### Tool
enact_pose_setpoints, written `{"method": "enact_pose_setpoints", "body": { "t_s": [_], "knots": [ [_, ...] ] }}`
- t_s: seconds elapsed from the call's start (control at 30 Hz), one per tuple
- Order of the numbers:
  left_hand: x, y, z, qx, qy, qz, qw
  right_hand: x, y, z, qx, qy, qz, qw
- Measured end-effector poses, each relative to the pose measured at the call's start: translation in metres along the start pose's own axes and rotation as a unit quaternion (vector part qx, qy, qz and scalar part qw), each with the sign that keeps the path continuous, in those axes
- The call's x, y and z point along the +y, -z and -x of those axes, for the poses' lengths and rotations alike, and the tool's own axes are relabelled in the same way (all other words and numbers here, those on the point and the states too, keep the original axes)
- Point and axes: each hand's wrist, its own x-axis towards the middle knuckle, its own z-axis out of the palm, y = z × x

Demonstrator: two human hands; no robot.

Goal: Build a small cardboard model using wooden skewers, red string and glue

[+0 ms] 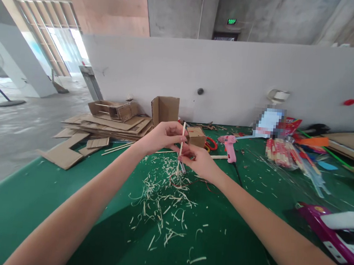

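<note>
A thin pale wooden stick (184,129) stands nearly upright between my hands, above the green tabletop. My left hand (167,136) pinches its upper part. Lower down, my right hand (195,160) has its fingers closed around the same stick. Just below the right fingers shows a narrow greyish piece (182,168); I cannot tell what it is or whether the hand holds it. Curled wood shavings (153,183) lie scattered beneath both hands. Behind the right hand sits a small cardboard box (196,137), partly hidden by the fingers.
Flat cardboard pieces (104,123) are stacked at the left, near loose sticks (117,148). A pink glue gun (230,149) and red-handled scissors (212,144) lie right of centre. Farther right are packaged sticks (281,153) and a purple-and-white tool (325,226). A white partition (157,73) stands behind.
</note>
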Motion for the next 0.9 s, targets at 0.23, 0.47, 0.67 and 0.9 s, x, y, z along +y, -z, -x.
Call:
{"method": "enact_pose_setpoints", "body": {
  "t_s": [0.23,0.47,0.67,0.9],
  "knots": [
    [0.006,0.000,0.001,0.002,0.014,-0.069,0.997,-0.007,0.000,0.003,0.009,0.008,0.044,0.999],
    [0.011,0.001,0.000,0.086,-0.032,-0.080,0.993,-0.003,-0.002,0.004,-0.003,0.020,0.042,0.999],
    [0.022,-0.006,0.001,0.178,-0.133,-0.016,0.975,-0.007,-0.005,0.007,-0.023,0.030,0.049,0.998],
    [0.004,0.005,-0.004,0.185,-0.082,-0.201,0.958,-0.010,0.004,0.002,0.069,-0.025,-0.057,0.996]
  ]
}}
